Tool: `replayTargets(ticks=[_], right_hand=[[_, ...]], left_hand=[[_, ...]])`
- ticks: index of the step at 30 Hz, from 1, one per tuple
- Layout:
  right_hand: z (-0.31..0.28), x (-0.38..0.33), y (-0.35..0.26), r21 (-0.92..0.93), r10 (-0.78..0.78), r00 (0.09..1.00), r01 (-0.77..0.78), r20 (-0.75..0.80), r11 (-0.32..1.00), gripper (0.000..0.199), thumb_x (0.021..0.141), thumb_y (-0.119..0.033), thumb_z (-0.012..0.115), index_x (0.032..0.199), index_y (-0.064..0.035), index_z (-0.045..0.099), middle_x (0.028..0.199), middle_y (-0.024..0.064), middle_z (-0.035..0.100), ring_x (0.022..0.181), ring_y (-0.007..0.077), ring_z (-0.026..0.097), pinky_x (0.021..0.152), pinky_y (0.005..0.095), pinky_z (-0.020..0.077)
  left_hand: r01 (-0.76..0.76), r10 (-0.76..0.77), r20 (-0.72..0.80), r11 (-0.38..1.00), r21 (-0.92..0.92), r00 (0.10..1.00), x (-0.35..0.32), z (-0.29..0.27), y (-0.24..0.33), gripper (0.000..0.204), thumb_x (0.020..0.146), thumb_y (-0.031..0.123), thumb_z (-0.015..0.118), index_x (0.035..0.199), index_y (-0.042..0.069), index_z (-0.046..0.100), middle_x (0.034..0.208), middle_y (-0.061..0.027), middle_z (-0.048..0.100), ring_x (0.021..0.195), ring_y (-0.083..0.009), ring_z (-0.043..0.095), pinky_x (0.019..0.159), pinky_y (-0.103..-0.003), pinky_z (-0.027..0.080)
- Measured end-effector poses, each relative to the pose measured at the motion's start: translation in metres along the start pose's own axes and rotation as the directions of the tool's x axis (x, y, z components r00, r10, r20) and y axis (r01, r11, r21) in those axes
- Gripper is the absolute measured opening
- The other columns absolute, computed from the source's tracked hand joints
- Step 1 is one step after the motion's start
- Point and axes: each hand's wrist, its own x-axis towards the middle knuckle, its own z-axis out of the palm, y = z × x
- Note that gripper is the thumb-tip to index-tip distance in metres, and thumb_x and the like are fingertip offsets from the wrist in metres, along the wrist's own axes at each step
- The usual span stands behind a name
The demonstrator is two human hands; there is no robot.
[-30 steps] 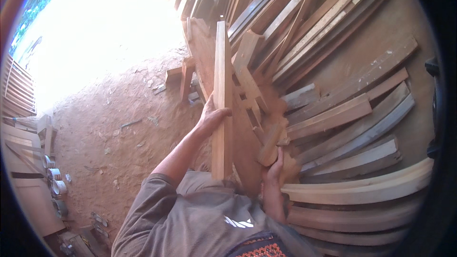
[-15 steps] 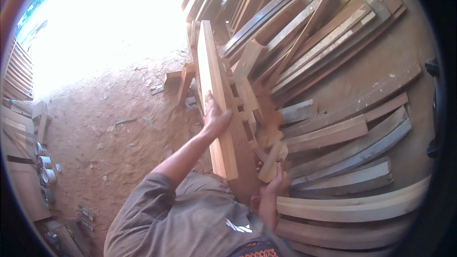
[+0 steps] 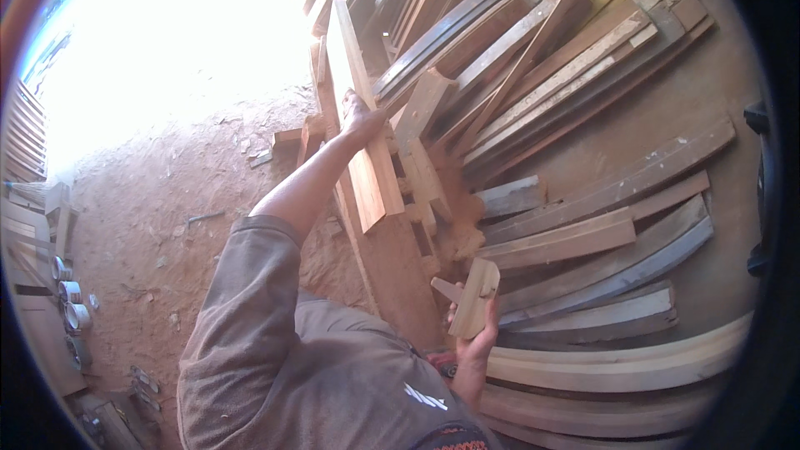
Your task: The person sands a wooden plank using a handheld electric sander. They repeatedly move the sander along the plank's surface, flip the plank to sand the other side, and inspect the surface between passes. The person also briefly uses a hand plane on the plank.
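Observation:
My left hand (image 3: 362,122) grips a long, pale squared wooden beam (image 3: 375,189) across its upper faces, about midway along. That beam lies lengthwise on a browner plank (image 3: 404,279), its near end slanting toward me. In my right hand (image 3: 477,347), close to my body, is a pale wooden block (image 3: 476,298) with a rounded far end. A short, thin wooden piece (image 3: 446,287) sticks out from its left side; whether the two are joined I cannot tell. The fingers wrap round the block from below and are partly hidden.
Stacked boards (image 3: 558,104) and curved timbers (image 3: 600,367) fill the right side. Notched wooden pieces (image 3: 423,171) and a heap of sawdust (image 3: 462,229) lie right of the plank. Sandy ground (image 3: 158,258) spreads left, with several cans (image 3: 77,317) by panels at the far left.
My left hand has moved away from me with the beam, baring more of the plank's near part. My right hand has raised the block, and the thin side piece shows more plainly.

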Motion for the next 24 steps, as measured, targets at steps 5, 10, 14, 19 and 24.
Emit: replayTargets(ticks=[5, 10, 14, 19, 24], right_hand=[[0.041, 0.044, -0.025, -0.357, -0.114, 0.993, 0.121, 0.041, 0.926, 0.059, 0.104, -0.030, 0.062, 0.153, -0.0048, 0.042, 0.133, 0.0169, 0.063, 0.106, 0.0253, 0.068, 0.087, 0.0356, 0.0568], [0.105, 0.099, -0.029, -0.676, -0.099, 0.918, 0.353, 0.385, 0.647, 0.066, 0.099, -0.026, 0.070, 0.153, 0.0005, 0.043, 0.136, 0.0247, 0.064, 0.124, 0.0359, 0.064, 0.106, 0.0430, 0.0498], [0.152, 0.113, -0.002, -0.810, -0.015, 0.878, 0.448, 0.478, 0.378, 0.064, 0.098, -0.028, 0.073, 0.148, 0.0028, 0.047, 0.130, 0.0236, 0.067, 0.122, 0.0331, 0.064, 0.102, 0.0414, 0.0506], [0.179, 0.113, -0.004, -0.848, -0.031, 0.887, 0.449, 0.460, 0.281, 0.069, 0.094, -0.034, 0.076, 0.146, 0.0014, 0.047, 0.126, 0.0355, 0.064, 0.117, 0.0530, 0.064, 0.097, 0.0535, 0.0536], [0.216, 0.165, 0.011, -0.856, -0.055, 0.871, 0.490, 0.488, 0.161, 0.066, 0.096, -0.035, 0.073, 0.144, 0.0028, 0.047, 0.118, 0.0361, 0.066, 0.110, 0.0534, 0.066, 0.091, 0.0550, 0.0551]], left_hand=[[0.015, 0.074, 0.362, 0.971, -0.237, 0.929, -0.025, -0.048, -0.022, 0.134, 0.085, 0.058, 0.078, 0.165, -0.005, -0.009, 0.172, -0.0323, 0.002, 0.160, -0.0424, 0.013, 0.129, -0.046, 0.022], [-0.208, 0.219, 0.600, 0.974, -0.090, 0.769, -0.144, -0.081, -0.081, 0.144, 0.079, 0.042, 0.091, 0.164, 0.006, -0.020, 0.173, -0.0258, -0.009, 0.162, -0.0371, -0.005, 0.131, -0.055, 0.008], [-0.375, 0.332, 0.450, 0.927, 0.009, 0.829, -0.179, -0.024, -0.100, 0.131, 0.084, 0.026, 0.084, 0.163, -0.001, -0.018, 0.170, -0.0343, -0.004, 0.158, -0.0444, 0.014, 0.129, -0.047, 0.022], [-0.277, 0.231, 0.346, 0.956, 0.091, 0.910, -0.182, 0.009, -0.105, 0.121, 0.091, 0.012, 0.076, 0.159, -0.006, -0.022, 0.163, -0.0412, 0.020, 0.145, -0.0495, 0.043, 0.123, -0.046, 0.036], [-0.353, 0.304, 0.348, 0.932, 0.084, 0.887, -0.182, 0.004, -0.106, 0.116, 0.084, 0.003, 0.071, 0.158, -0.013, -0.016, 0.164, -0.0444, 0.009, 0.147, -0.0563, 0.033, 0.120, -0.050, 0.038]])
